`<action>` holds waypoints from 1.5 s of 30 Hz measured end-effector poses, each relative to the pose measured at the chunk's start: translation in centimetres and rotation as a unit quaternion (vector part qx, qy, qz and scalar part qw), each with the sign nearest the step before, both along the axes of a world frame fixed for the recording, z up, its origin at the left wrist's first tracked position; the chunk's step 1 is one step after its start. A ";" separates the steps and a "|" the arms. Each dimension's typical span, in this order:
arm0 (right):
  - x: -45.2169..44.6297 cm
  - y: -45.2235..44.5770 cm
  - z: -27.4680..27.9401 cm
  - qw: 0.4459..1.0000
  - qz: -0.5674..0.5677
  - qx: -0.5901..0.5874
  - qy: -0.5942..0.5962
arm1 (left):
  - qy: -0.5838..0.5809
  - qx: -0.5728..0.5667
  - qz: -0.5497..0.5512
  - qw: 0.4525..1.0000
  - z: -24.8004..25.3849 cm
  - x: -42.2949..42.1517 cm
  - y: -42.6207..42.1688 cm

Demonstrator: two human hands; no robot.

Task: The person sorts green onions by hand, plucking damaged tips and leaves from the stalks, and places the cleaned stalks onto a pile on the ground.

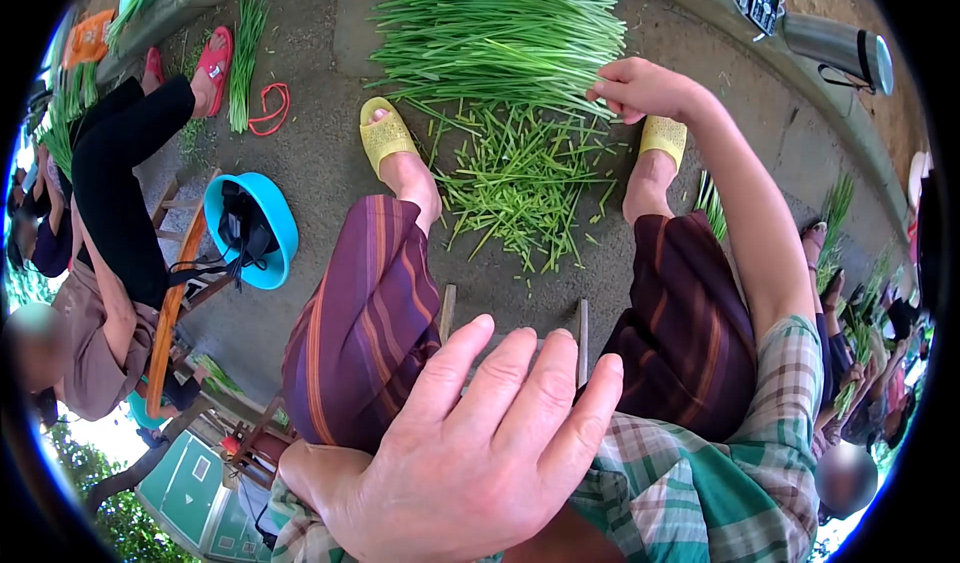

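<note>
My left hand [480, 443] is raised close to the camera, fingers spread, with nothing in it. My right hand [640, 91] reaches to the cut ends of a wide pile of long green stalks [490, 33] on the ground. Its fingers are bent together at the pile's right edge; what they hold, if anything, is too small to make out. Short cut green pieces [520, 178] lie scattered between my feet, just below the long stalks.
At the left, a seated person [110, 303] is beside a blue basin [285, 233] holding dark items. A small green bundle [245, 63] and red string [272, 111] lie nearby. A metal flask [825, 43] rests on the curb at upper right. More people sit at the right.
</note>
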State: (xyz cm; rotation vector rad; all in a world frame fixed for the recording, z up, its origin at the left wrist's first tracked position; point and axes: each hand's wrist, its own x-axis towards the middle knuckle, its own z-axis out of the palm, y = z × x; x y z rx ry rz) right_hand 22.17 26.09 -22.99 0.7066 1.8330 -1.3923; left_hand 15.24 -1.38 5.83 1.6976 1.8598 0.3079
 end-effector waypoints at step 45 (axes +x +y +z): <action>5.8 -8.3 28.0 0.882 -0.291 -0.343 0.142 | 0.116 0.269 0.137 0.946 -3.4 0.3 4.4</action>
